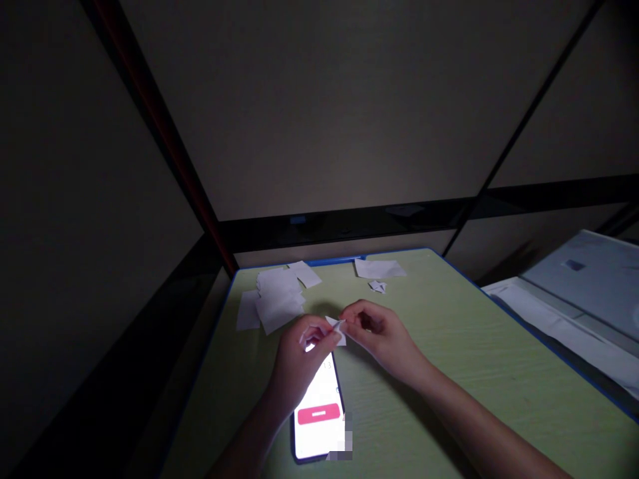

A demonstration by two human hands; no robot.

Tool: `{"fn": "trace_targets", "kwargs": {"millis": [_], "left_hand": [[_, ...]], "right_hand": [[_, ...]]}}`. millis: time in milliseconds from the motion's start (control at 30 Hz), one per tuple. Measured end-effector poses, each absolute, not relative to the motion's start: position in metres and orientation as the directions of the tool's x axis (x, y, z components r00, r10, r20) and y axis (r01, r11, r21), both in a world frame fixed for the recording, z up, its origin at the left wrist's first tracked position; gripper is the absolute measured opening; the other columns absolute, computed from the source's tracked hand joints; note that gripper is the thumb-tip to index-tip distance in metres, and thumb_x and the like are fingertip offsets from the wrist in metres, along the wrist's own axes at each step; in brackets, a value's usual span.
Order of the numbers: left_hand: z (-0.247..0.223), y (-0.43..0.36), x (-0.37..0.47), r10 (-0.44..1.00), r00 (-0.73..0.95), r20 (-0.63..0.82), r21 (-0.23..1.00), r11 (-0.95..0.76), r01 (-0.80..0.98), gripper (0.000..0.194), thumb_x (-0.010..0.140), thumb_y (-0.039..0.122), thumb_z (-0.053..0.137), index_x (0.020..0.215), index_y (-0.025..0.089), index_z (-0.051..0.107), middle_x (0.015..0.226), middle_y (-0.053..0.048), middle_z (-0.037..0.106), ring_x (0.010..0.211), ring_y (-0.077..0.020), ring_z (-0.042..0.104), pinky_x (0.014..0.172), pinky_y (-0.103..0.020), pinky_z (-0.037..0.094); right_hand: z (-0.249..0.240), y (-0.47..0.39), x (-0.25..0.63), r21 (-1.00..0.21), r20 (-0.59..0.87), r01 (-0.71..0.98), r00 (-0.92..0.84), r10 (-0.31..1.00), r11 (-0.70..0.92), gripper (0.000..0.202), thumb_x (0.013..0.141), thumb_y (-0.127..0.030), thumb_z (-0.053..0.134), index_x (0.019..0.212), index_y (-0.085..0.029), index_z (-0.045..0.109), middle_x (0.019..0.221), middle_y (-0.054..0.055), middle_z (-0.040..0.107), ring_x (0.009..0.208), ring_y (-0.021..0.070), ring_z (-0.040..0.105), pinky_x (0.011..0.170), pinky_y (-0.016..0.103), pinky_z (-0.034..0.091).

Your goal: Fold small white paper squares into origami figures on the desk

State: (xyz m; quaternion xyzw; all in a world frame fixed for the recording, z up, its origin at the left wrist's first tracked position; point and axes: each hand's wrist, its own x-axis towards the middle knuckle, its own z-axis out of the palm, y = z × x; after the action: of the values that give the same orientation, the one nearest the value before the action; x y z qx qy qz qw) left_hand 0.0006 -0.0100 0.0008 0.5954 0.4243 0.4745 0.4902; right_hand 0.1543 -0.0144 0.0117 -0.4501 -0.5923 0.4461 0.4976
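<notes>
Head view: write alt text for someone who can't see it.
A person's left hand and right hand hold a small folded piece of white paper by the far end of a lit phone on a pale green table. Beyond, a pile of white paper sheets lies to the left; a folded paper shape and a loose sheet lie to the right.

The left hand [298,352] and right hand [383,334] are bare, slim-fingered and narrow-wristed; the left forearm [249,434] and right forearm [482,410] are slender and smooth in outline, bare to the view's edge.
</notes>
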Motion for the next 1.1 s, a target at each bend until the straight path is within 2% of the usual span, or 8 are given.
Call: {"fn": "trace_targets", "kwargs": {"millis": [200,367,500,667,833,1100], "left_hand": [[0.0061,-0.0113,-0.0028,0.964,0.228,0.134,0.991,-0.136,-0.011,0.014,0.078,0.028,0.056,0.084,0.015,0.053,0.074,-0.002,0.06,0.064,-0.0129,0.06,0.057,-0.023,0.046],[0.0054,-0.0103,-0.0003,0.981,0.19,0.038,0.997,-0.023,-0.077,0.022,0.081,0.034,0.049,0.093,0.016,0.048,0.08,-0.003,0.061,0.058,-0.015,0.063,0.052,-0.025,0.046],[0.0022,-0.0092,0.0005,0.969,0.248,-0.019,0.999,0.027,-0.027,0.022,0.079,0.033,0.054,0.09,0.014,0.052,0.08,-0.004,0.061,0.061,-0.017,0.065,0.051,-0.024,0.046],[0.0001,-0.0065,-0.0018,0.949,0.314,-0.04,0.999,0.029,0.037,0.018,0.077,0.031,0.056,0.08,0.014,0.056,0.07,-0.002,0.062,0.058,-0.0155,0.064,0.051,-0.022,0.043],[0.0035,-0.0057,-0.0032,0.952,0.304,-0.039,0.999,0.026,0.046,0.015,0.075,0.029,0.058,0.076,0.014,0.057,0.065,0.0,0.061,0.054,-0.0145,0.063,0.049,-0.022,0.041],[0.0046,-0.0074,-0.0036,0.955,0.293,-0.05,0.998,0.033,0.062,0.019,0.076,0.032,0.056,0.078,0.013,0.057,0.064,0.0,0.061,0.054,-0.0148,0.062,0.048,-0.022,0.041]], "right_hand": [[0.0097,-0.0115,0.1578,-0.983,0.173,0.041,-0.08,0.982,0.177,0.018,0.074,-0.033,0.064,0.073,-0.016,0.058,0.059,-0.004,0.045,0.053,0.0091,0.038,0.048,0.023,0.03],[0.0085,-0.0112,0.1579,-0.989,0.141,0.036,-0.065,0.988,0.144,0.014,0.074,-0.028,0.062,0.072,-0.016,0.058,0.056,-0.005,0.044,0.051,0.0084,0.036,0.047,0.023,0.027],[0.0084,-0.012,0.1572,-0.989,0.145,0.014,-0.077,0.987,0.146,0.011,0.073,-0.026,0.062,0.072,-0.015,0.057,0.058,-0.004,0.046,0.053,0.0086,0.039,0.049,0.023,0.03],[0.0066,-0.0117,0.1545,-0.987,0.16,-0.035,-0.094,0.983,0.158,0.011,0.073,-0.025,0.061,0.073,-0.016,0.055,0.059,-0.005,0.045,0.053,0.0084,0.039,0.049,0.022,0.031],[0.0056,-0.0117,0.1525,-0.981,0.187,-0.079,-0.117,0.975,0.178,0.011,0.073,-0.025,0.062,0.076,-0.016,0.056,0.058,-0.005,0.044,0.053,0.0082,0.038,0.049,0.022,0.03],[0.0057,-0.0118,0.1533,-0.987,0.158,-0.048,-0.103,0.982,0.154,0.011,0.073,-0.024,0.061,0.074,-0.015,0.056,0.058,-0.005,0.045,0.052,0.008,0.038,0.049,0.023,0.03]]}}
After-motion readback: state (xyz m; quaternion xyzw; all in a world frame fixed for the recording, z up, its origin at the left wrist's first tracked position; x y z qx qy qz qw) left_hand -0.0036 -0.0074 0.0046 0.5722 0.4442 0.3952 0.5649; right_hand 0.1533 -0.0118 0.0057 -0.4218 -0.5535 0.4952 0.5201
